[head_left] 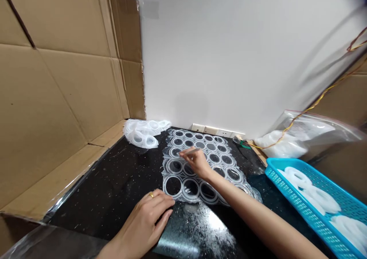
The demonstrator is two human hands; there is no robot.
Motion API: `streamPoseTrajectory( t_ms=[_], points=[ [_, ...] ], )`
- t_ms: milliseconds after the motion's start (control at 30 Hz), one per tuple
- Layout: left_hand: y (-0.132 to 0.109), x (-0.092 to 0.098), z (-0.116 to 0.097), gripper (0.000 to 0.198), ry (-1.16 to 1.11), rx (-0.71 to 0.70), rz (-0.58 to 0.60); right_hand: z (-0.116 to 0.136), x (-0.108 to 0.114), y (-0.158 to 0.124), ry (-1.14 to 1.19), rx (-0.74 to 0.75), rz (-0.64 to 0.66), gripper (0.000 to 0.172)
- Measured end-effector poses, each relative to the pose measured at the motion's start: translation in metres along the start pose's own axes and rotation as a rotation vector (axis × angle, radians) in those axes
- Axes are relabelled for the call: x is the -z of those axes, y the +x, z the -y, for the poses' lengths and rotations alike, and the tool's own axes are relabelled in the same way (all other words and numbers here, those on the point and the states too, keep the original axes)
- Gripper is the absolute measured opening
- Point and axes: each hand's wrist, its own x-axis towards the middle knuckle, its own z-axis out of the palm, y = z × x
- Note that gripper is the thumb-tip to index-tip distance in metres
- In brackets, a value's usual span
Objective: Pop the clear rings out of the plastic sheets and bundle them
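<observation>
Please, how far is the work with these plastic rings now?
Done: white rings already lie in the blue basket, and a pile sits behind the sheet. In hand: the right hand holds a thin tool over the ring sheet; the left hand presses its edge. Left: many rings remain joined in the sheet.

This is a makeshift workshop; moulded plastic rings (169, 175) lie on a black bench (100, 190). Cardboard sheets (57, 98) line the wall (218, 60); a blue basket (286, 190) sits alongside.
</observation>
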Motion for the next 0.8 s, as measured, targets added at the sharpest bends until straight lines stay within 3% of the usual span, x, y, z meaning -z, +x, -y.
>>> streamPoseTrajectory(
  t_ms=[133,233,467,800],
  points=[
    [0.021,0.008,0.014,0.027,0.02,-0.024,0.053,-0.002,-0.021,-0.026,0.335,-0.227,0.144,0.037],
    [0.032,0.007,0.025,0.033,0.05,-0.03,0.107,-0.004,-0.026,-0.032,0.483,-0.278,0.17,0.039],
    [0.034,-0.003,0.035,0.038,0.06,-0.01,0.161,0.003,-0.021,-0.03,0.458,-0.244,0.178,0.04],
    [0.035,-0.004,0.037,0.039,0.047,0.002,0.15,0.004,-0.021,-0.03,0.428,-0.23,0.178,0.036]
  ],
)
